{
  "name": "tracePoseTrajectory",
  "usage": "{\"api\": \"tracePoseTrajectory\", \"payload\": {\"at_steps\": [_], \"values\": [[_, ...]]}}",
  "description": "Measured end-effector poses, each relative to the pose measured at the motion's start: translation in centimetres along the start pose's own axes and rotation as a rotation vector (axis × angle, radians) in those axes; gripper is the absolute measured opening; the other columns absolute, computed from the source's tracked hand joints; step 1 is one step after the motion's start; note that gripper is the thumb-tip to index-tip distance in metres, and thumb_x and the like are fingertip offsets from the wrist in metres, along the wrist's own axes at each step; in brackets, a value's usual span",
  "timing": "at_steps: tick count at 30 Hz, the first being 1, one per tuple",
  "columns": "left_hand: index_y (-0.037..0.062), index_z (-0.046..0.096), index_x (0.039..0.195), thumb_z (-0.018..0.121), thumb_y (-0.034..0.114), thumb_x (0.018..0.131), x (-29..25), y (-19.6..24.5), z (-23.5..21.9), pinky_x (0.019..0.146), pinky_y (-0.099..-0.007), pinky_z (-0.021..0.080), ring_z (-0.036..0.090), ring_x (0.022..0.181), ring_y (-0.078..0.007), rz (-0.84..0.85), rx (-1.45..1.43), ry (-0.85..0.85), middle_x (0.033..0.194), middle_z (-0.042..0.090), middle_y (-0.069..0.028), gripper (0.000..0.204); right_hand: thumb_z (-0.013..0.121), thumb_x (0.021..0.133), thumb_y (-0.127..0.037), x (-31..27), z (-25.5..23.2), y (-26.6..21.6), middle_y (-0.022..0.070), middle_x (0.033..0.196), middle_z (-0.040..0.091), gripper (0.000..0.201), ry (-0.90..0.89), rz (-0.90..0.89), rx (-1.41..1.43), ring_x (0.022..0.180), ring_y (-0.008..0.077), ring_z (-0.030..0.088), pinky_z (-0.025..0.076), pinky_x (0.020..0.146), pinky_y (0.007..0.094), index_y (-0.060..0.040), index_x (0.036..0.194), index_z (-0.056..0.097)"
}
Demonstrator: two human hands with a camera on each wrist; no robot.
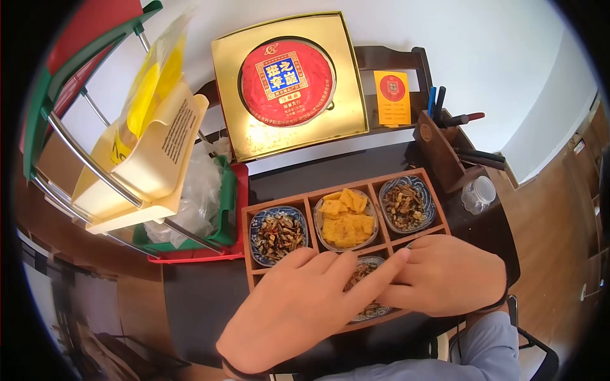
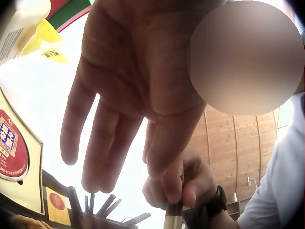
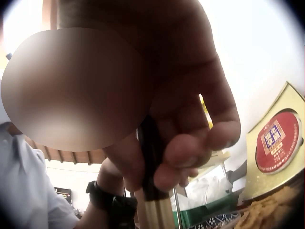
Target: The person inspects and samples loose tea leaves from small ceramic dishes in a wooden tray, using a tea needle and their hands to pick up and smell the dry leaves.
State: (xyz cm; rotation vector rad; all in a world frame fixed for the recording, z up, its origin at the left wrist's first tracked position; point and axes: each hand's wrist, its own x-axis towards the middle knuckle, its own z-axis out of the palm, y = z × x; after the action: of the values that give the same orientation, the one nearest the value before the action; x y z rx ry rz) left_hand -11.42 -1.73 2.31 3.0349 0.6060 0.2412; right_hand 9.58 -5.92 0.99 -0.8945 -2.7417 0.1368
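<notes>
My left hand (image 1: 298,301) reaches over a wooden compartment tray (image 1: 413,241), index finger extended to my right hand (image 1: 448,276). In the left wrist view its outer fingers (image 2: 71,138) hang fairly straight. I cannot tell whether its thumb and index finger pinch anything. Between thumb and curled fingers, my right hand grips a slim stick-like thing (image 3: 157,210), dark above and pale tan below. The tray bears a patterned bowl (image 1: 277,235) of dried bits, a bowl of yellow pieces (image 1: 346,222) and another dried mix (image 1: 406,206). My hands partly cover a lower bowl (image 1: 368,311).
A gold box (image 1: 352,82) with a red round centre stands behind the tray. An orange card (image 1: 394,98), a wooden pen holder (image 1: 438,152) and a small clear jar (image 1: 478,193) are at right. A rack (image 1: 57,127) with cream bins and a green basket (image 1: 229,203) stands left.
</notes>
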Motion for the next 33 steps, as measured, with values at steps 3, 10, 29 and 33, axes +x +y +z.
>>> {"api": "tracePoseTrajectory", "payload": {"at_steps": [3, 10, 29, 33], "values": [[0.0202, 0.050, 0.133, 0.058, 0.011, 0.073, 0.0, -0.2, -0.1, 0.065, -0.0280, 0.045, 0.056, 0.071, -0.0183, -0.014, -0.029, -0.003, 0.087, 0.059, -0.0008, 0.060, 0.058, 0.077, -0.015, -0.8, -0.6, -0.4, 0.0047, 0.063, 0.049, 0.015, 0.000, 0.072, 0.021, 0.059, 0.0212, 0.058, 0.044, 0.051, 0.0312, -0.0081, 0.088, 0.051], [0.0135, 0.060, 0.120, 0.061, 0.010, 0.068, 0.0, -0.5, -0.1, 0.065, -0.0291, 0.046, 0.059, 0.074, -0.0189, -0.041, -0.043, 0.067, 0.088, 0.061, -0.0018, 0.052, 0.059, 0.076, -0.016, -0.2, 0.4, 0.0, 0.0032, 0.061, 0.048, 0.013, 0.001, -0.005, 0.091, 0.058, 0.0187, 0.057, 0.043, 0.052, 0.0298, -0.0095, 0.084, 0.051], [0.0122, 0.062, 0.114, 0.063, 0.012, 0.067, -0.4, -0.8, 0.1, 0.063, -0.0297, 0.046, 0.059, 0.073, -0.0187, -0.044, -0.046, 0.082, 0.087, 0.061, -0.0025, 0.047, 0.060, 0.071, -0.017, -0.9, -0.7, -0.4, 0.0028, 0.059, 0.047, 0.015, 0.111, 0.027, 0.016, 0.052, 0.0181, 0.055, 0.039, 0.046, 0.0284, -0.0103, 0.081, 0.051], [0.0120, 0.062, 0.114, 0.063, 0.012, 0.067, -0.4, -0.8, 0.1, 0.063, -0.0297, 0.046, 0.059, 0.073, -0.0188, -0.039, -0.060, 0.066, 0.086, 0.060, -0.0026, 0.046, 0.062, 0.069, -0.018, -0.4, 0.5, 0.1, 0.0005, 0.057, 0.044, 0.013, -0.025, 0.049, 0.019, 0.050, 0.0152, 0.053, 0.039, 0.046, 0.0273, -0.0114, 0.075, 0.052]]}}
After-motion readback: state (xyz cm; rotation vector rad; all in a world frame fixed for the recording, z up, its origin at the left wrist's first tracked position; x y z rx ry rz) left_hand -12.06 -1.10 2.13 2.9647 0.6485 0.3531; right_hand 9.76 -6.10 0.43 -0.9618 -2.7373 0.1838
